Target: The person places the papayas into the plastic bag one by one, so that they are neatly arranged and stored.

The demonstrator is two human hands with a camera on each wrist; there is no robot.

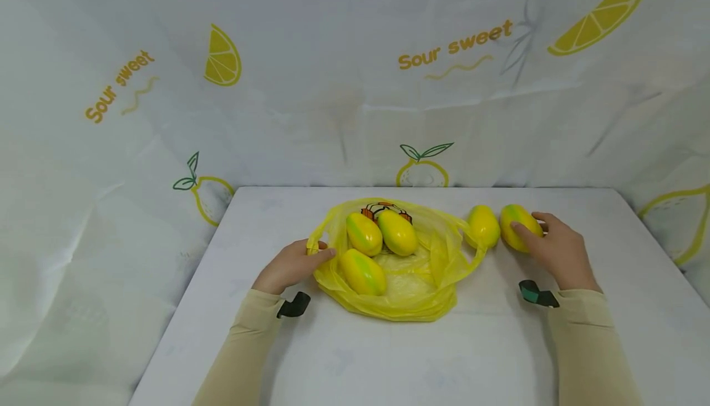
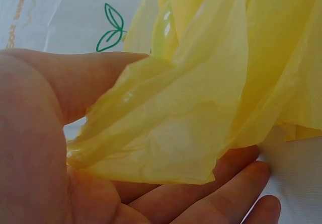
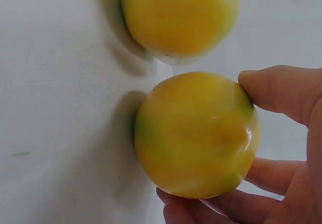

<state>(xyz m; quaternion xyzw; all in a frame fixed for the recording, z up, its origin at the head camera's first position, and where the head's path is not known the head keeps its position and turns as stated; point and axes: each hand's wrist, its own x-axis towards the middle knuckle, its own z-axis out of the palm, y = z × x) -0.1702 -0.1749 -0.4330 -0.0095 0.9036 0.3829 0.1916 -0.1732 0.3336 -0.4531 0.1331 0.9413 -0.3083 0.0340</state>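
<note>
Lemon-print cloth [image 1: 310, 129] backs a table [image 1: 355, 363] where bagging seems in hand: three fruits [image 1: 398, 233] lie in the bag [image 1: 407, 307], its handle [image 2: 151, 148] held in the loosely closed left hand [image 1: 294, 263]. The right hand [image 1: 561, 252], partly curled, grips one fruit [image 1: 516, 221] beside a loose fruit [image 1: 484, 224] — next likely calls for lifting it in.

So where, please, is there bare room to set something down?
Bare: the table between the sleeves, nearer than the yellow bag; also its far left corner, beyond the left hand. Crowded: right of the bag, with two fruits and the right hand.
</note>
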